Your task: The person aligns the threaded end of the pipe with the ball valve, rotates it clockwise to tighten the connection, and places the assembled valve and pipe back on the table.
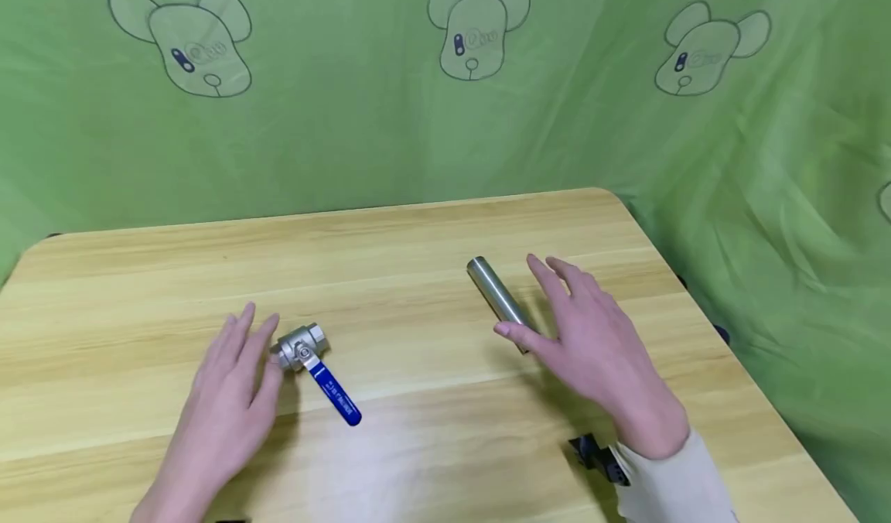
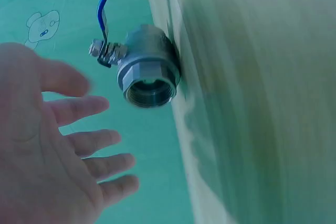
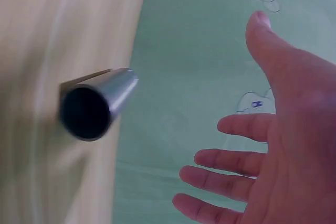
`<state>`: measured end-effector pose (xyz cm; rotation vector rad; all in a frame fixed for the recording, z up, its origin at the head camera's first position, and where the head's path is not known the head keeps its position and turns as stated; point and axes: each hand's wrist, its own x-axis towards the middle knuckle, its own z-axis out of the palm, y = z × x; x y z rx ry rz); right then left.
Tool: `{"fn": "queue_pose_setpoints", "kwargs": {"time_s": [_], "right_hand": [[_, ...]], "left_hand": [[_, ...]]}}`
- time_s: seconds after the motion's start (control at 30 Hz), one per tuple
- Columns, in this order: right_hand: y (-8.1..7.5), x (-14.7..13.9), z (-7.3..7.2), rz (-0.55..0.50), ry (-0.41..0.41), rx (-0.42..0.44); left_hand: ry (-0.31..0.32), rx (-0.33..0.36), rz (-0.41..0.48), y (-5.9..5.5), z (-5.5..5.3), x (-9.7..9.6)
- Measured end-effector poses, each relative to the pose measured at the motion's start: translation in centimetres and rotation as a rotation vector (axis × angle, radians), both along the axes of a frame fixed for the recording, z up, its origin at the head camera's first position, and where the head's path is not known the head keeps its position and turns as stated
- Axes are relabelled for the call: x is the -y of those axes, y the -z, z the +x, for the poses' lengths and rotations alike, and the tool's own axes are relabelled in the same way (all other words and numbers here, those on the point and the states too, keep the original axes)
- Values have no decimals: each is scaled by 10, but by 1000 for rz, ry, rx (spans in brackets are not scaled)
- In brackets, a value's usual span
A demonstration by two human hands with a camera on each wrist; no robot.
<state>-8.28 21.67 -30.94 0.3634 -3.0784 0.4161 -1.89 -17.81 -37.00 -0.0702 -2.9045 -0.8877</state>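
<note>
In the head view, a metal valve (image 1: 291, 353) with a blue handle (image 1: 336, 394) lies on the desk (image 1: 431, 461), just beside the fingers of the left hand (image 1: 226, 399); the handle slants toward the lower right. A metal pipe (image 1: 496, 291) lies on the desk farther right, partly behind the right hand (image 1: 599, 341). A green curtain (image 1: 348, 144) hangs behind.

In the left wrist view, the left grip is spread, fingers apart and holding nothing; the valve's hollow threaded end faces the camera, a small gap from the hand.

In the right wrist view, the right grip is likewise spread, thumb well away from the fingers, holding nothing. The pipe lies apart from it, its dark hollow end toward the camera.
</note>
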Motion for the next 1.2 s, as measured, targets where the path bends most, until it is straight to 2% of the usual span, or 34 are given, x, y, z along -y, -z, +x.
{"fn": "queue_pose_setpoints", "kwargs": {"time_s": [0.1, 0.2, 0.37, 0.57, 0.77, 0.87, 0.97, 1.2], "right_hand": [[5, -2, -3, -44, 18, 46], [10, -2, -8, -66, 18, 78], [19, -4, -13, -87, 26, 80], [33, -8, -19, -172, 50, 108], [52, -11, -25, -213, 47, 110], [58, -11, -27, -228, 40, 115], [60, -12, -29, -233, 43, 116], [61, -13, -30, -215, 47, 117]], "left_hand": [[19, -4, 21, 3, -4, -1], [10, -22, 15, 6, -7, -1], [1, 2, 47, 7, -9, 0], [30, 61, 101, 8, -12, -2], [57, 42, 173, 15, -14, -2], [40, 52, 225, 19, -16, 0], [-2, 92, 269, 22, -20, 3], [-59, 160, 306, 24, -24, 4]]}}
